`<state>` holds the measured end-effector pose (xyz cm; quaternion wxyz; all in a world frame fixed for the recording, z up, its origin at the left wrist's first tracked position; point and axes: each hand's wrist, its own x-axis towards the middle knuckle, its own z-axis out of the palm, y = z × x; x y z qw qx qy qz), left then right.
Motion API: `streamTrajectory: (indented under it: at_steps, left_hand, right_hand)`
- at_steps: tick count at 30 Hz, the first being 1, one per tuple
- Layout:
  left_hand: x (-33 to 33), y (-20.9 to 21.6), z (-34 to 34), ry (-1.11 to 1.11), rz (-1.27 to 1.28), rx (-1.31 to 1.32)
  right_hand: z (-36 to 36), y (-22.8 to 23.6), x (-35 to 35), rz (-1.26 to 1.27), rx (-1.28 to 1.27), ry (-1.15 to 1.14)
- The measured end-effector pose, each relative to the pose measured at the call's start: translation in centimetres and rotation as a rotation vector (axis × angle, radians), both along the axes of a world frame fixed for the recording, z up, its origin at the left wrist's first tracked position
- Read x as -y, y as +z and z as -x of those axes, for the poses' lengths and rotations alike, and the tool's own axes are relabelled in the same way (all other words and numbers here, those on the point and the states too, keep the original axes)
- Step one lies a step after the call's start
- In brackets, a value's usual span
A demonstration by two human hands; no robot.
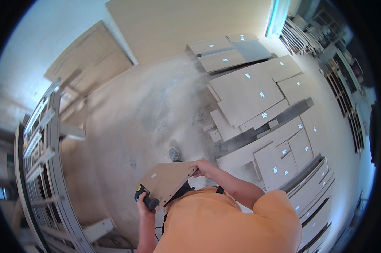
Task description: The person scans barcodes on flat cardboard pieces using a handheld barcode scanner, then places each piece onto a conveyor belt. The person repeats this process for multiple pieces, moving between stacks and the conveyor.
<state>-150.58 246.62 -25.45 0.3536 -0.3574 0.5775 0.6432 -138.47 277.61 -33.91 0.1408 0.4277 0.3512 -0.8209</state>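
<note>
My right hand (pixel 204 168) grips the far right edge of a beige wooden panel (pixel 167 180), its fingers closed round the board. The panel is held tilted in front of my body, with a small white label (pixel 153 175) on its face and several dark holes along the edge nearest me. At the panel's left end, my left hand (pixel 145 207) is closed on a black handheld barcode scanner (pixel 147 197) with a yellow mark on top. The scanner lies against the panel's left edge; whether this hand also bears the board I cannot tell.
Labelled flat panels (pixel 245 95) lie in groups on the dusty floor (pixel 114 126) to my right. A metal rack (pixel 55 168) stands at left. Boards (pixel 89 59) lean on the far wall. Stacked slats (pixel 300 38) are at far right. My shoe (pixel 174 154) shows beyond the panel.
</note>
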Motion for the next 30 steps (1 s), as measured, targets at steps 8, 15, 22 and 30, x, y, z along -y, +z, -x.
streamTrajectory:
  at_steps: [8, 15, 22, 30]
  left_hand:
    - [-25.1, 1.3, 23.0, -0.447, -0.046, 0.066]
    - [-49.8, 0.6, 32.8, -0.796, -0.029, 0.022]
    - [-67.8, -0.3, 44.3, -0.789, -0.187, 0.076]
    - [-88.8, -4.1, 51.9, -1.071, -0.106, 0.222]
  right_hand:
    - [11.3, 1.8, -15.1, -0.049, 0.105, -0.511]
    - [21.1, 1.1, -27.5, 0.167, -0.01, -0.954]
    - [31.6, 1.2, -45.2, 0.11, -0.043, -0.935]
    - [37.6, -0.2, -62.0, 0.013, 0.073, -1.197]
